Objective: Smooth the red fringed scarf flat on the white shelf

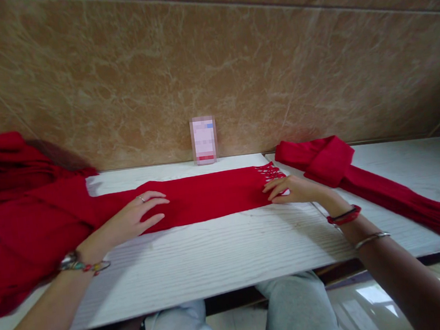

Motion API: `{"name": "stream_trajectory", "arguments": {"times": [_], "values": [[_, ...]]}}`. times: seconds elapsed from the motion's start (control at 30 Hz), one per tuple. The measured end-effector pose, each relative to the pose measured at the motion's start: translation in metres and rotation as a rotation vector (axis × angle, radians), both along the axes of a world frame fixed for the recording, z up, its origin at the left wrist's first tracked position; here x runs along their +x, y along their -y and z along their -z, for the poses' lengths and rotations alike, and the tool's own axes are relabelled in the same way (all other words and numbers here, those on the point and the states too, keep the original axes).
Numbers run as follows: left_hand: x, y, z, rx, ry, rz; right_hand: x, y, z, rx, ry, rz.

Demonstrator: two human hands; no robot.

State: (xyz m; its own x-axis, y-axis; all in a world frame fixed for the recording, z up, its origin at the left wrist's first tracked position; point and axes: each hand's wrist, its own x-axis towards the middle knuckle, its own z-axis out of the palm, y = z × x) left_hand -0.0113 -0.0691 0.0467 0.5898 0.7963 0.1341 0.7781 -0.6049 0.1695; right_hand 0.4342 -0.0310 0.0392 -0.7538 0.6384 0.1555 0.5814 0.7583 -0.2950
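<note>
A red scarf [211, 195] lies stretched flat across the white tabletop, its fringed end toward the right. My left hand [144, 213] rests on the scarf's left part with fingers spread, a ring on one finger. Over at the fringe, my right hand [286, 189] touches the cloth, its fingers curved and partly apart; whether it pinches any threads is hard to see. Leftward, the scarf runs into a large heap of red cloth [39, 222], and where one piece ends and another begins is unclear.
Another red scarf [334, 162], folded over at one end with its fringe at the right edge, lies on the right. A phone-like upright object [204, 140], blurred, leans on the brown marbled wall [193, 72]. The white table [215, 261] has its front edge above my knees.
</note>
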Motion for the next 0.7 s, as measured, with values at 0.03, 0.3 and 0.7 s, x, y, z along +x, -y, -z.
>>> {"name": "stream_trajectory", "arguments": {"times": [0.03, 0.3, 0.7], "values": [[0.007, -0.001, 0.006, 0.016, -0.006, 0.005, -0.002, 0.001, 0.000, 0.023, -0.006, 0.015], [0.020, -0.007, 0.032, -0.101, -0.267, 0.020, -0.006, -0.001, 0.009, -0.087, 0.068, -0.033], [0.041, -0.021, 0.011, 0.028, -0.186, -0.008, -0.061, -0.013, 0.009, 0.136, 0.000, 0.056]]}}
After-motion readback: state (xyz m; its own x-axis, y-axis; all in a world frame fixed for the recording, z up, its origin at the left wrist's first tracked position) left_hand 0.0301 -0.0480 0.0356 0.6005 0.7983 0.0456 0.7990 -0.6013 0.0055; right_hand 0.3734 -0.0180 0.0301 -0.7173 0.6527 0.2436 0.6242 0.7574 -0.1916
